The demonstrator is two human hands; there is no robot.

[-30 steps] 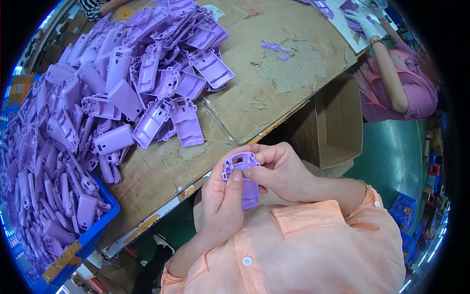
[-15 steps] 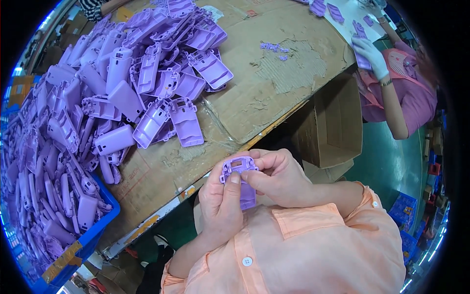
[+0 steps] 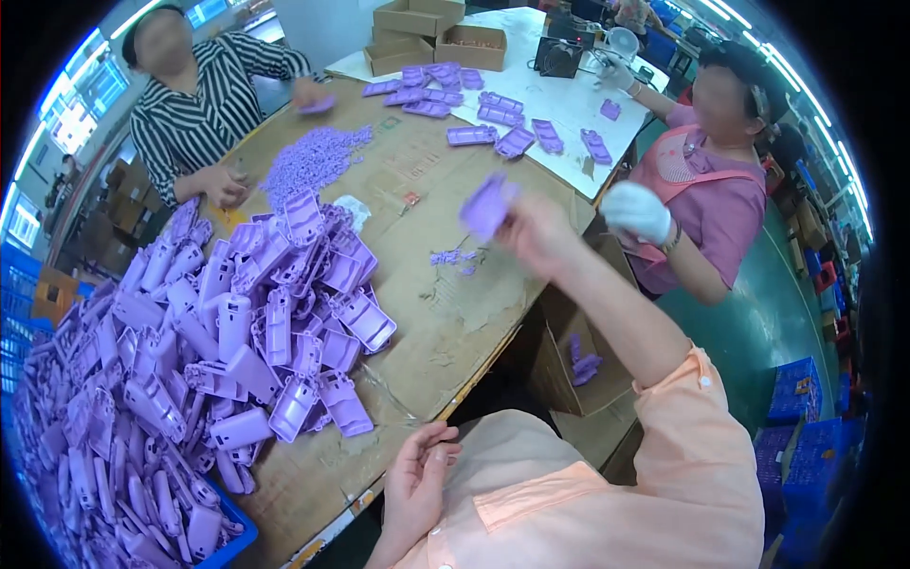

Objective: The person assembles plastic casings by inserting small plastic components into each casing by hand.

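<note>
My right hand [image 3: 542,235] is stretched out over the table, gripping a purple plastic shell [image 3: 486,205] by its near end; motion blurs both. My left hand [image 3: 419,479] hangs just off the table's near edge, its fingers loosely curled, thumb apart, and nothing in it. Below the raised shell lies a small cluster of purple bits [image 3: 453,257] on the cardboard cover. To the left, a big heap of similar purple shells [image 3: 242,346] spreads over the table and a blue crate [image 3: 242,542].
A co-worker's white-gloved hand [image 3: 637,212] is close to my right forearm. Across the table, a person in stripes [image 3: 204,100] sits beside a pile of small purple pieces [image 3: 313,163]. Several shells [image 3: 500,109] lie toward the white tabletop. An open carton [image 3: 559,365] holds purple pieces below the edge.
Both hands held the shell near my chest; the left has let go, and the right has carried it forward over the table. My view has tilted up, showing the far side.
</note>
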